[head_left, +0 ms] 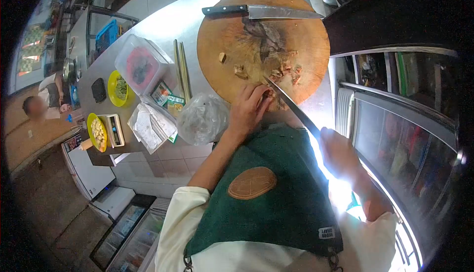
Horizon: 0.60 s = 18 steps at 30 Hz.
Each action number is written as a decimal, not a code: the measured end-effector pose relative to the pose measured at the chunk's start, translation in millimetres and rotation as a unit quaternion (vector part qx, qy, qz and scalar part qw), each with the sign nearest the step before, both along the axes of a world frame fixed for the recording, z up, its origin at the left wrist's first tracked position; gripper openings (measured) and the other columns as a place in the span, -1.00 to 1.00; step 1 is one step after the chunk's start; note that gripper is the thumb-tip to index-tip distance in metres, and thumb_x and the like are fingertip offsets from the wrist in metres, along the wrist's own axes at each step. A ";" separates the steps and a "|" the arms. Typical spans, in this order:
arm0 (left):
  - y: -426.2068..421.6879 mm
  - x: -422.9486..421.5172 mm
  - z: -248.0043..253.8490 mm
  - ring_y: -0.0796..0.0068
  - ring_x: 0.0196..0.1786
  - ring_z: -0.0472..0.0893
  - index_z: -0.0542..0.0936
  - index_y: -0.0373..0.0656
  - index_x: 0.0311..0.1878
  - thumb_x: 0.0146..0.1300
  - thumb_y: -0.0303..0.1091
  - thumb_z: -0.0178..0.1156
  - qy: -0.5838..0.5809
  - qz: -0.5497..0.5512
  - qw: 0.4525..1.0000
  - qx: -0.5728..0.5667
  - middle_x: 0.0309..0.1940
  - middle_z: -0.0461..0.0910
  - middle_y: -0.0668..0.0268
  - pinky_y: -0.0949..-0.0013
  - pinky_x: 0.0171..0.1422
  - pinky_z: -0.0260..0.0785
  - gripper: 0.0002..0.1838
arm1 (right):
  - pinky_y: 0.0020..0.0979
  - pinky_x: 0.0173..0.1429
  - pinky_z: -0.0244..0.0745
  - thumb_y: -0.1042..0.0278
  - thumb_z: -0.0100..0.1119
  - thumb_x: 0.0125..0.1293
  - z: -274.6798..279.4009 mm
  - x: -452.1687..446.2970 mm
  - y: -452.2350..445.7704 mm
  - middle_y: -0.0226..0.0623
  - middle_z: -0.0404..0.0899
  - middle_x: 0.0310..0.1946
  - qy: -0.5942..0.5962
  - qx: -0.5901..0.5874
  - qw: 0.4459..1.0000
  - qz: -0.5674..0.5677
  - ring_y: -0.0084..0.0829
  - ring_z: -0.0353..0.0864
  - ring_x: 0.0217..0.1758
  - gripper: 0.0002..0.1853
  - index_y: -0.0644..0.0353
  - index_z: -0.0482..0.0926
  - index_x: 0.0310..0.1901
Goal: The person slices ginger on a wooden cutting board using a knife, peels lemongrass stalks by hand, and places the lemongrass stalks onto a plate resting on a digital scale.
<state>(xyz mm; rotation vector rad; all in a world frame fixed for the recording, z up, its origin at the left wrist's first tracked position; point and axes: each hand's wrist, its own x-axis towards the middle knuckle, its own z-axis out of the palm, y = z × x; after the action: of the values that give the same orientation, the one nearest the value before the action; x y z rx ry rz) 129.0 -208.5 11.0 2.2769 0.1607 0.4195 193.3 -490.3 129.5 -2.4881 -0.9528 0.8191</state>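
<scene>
1. Right hand (338,151): fingers closed around the handle of a knife (295,106), its blade slanting forward and left over the board (215,40).
2. Left hand (247,109): fingers curled down onto the food (269,93), with little gap showing; it is the nearer hand.
3. The food lies forward-left of the right grip, just left of the blade near its tip.
4. Beyond are chopped bits (291,72); a second knife (284,12) crosses the board's far side.
</scene>
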 end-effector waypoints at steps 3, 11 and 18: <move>5.4 3.8 1.2 0.01 -0.01 0.66 0.63 -0.22 0.04 0.26 -0.40 0.46 0.007 -0.021 1.000 -0.015 -0.04 0.65 0.09 0.12 0.08 0.54 -0.68 | 0.06 -0.11 0.53 0.34 0.03 0.54 3.7 3.3 3.7 0.03 0.54 -0.28 0.010 -0.001 1.000 -0.016 0.12 0.64 -0.21 -0.86 0.23 0.48 -0.07; 19.6 5.3 2.8 -0.01 -0.04 0.64 0.63 -0.22 0.04 0.31 -0.38 0.41 0.090 -0.010 0.992 -0.090 -0.09 0.64 0.07 0.13 0.05 0.51 -0.71 | 0.12 -0.10 0.51 0.31 0.00 0.57 17.6 9.3 11.7 0.07 0.55 -0.39 0.077 -0.061 0.994 -0.041 0.19 0.64 -0.24 -0.84 0.23 0.45 -0.12; 18.8 9.2 5.8 -0.01 -0.05 0.64 0.64 -0.21 0.03 0.27 -0.36 0.45 0.021 -0.045 0.999 0.006 -0.11 0.64 0.10 0.11 0.06 0.51 -0.69 | 0.15 -0.12 0.51 0.23 0.00 0.60 22.0 8.1 13.5 0.05 0.59 -0.42 0.089 -0.123 0.988 -0.032 0.20 0.65 -0.28 -0.83 0.15 0.43 -0.04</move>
<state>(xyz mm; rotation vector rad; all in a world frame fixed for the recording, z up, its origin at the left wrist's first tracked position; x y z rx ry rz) 138.3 -189.7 16.8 2.2955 0.0771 0.3272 201.4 -476.8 151.5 -2.5786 -0.7465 1.1782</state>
